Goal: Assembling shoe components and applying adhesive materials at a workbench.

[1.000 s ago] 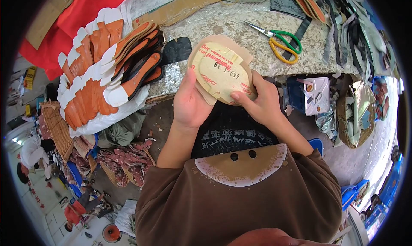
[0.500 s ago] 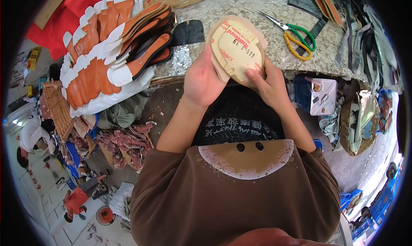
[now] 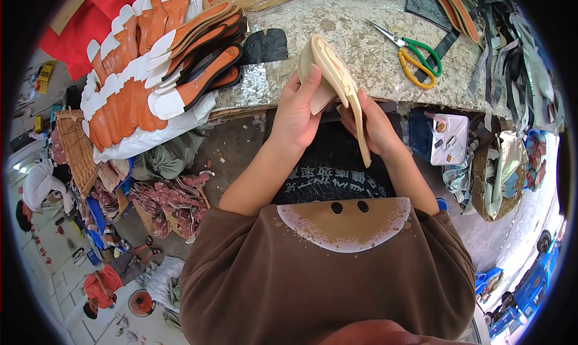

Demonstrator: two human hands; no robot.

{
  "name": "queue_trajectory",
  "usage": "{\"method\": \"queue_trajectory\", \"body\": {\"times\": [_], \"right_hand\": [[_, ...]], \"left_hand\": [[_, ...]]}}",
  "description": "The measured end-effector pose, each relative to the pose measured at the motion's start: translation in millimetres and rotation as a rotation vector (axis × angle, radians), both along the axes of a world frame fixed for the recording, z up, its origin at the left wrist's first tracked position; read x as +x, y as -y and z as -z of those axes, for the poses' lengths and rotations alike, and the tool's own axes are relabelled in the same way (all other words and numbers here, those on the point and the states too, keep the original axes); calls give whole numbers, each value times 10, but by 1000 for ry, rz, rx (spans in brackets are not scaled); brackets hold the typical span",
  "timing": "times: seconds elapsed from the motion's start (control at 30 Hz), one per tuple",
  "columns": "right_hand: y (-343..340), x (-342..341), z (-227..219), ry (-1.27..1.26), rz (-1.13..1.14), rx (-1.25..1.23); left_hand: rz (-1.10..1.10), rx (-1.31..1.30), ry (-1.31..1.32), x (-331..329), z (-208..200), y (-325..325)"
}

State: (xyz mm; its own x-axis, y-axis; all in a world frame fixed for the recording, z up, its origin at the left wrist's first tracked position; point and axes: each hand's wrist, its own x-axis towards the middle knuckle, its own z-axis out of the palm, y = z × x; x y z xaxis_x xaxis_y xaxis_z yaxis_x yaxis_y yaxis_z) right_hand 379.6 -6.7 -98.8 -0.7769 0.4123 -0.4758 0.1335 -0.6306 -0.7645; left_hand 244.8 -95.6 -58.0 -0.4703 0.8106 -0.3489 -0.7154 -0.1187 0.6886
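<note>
Holding tan insoles [image 3: 337,86], both hands [image 3: 295,113] gripping.

Stiff tan insole board [image 3: 337,83], matt and smooth, edge-on between bare hands. Speckled stone-like bench top [image 3: 355,38], dull, faintly glittering. Scissors [image 3: 412,53]: bright metal blades, glossy green and yellow plastic handles. Stacked insoles [image 3: 150,74]: orange leather-like faces, slight sheen, white matt tips. Black patch [image 3: 268,44], matt. Brown knit cloth sleeves [image 3: 253,267], soft, matt. Woven basket [image 3: 75,143], rough.

right hand [image 3: 374,123] fingertips hidden behind tan insoles [image 3: 337,86], insole faces edge-on, unreadable
</note>
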Motion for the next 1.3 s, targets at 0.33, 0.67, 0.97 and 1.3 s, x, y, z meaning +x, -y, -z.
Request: {"method": "queue_trajectory", "body": {"times": [0.33,0.67,0.97,1.3], "right_hand": [[-220,115,188,-819,-258,-978],[-2737,372,-725,341,629,1161],[-3671,315,-669,704,570,1544],[-3678,261,-350,1019,351,2039]], "left_hand": [[-23,0,221,-150,105,79],[-69,36,291,-439,270,478],[-121,19,359,-511,347,635],[-97,37,399,-622,422,672]]}}
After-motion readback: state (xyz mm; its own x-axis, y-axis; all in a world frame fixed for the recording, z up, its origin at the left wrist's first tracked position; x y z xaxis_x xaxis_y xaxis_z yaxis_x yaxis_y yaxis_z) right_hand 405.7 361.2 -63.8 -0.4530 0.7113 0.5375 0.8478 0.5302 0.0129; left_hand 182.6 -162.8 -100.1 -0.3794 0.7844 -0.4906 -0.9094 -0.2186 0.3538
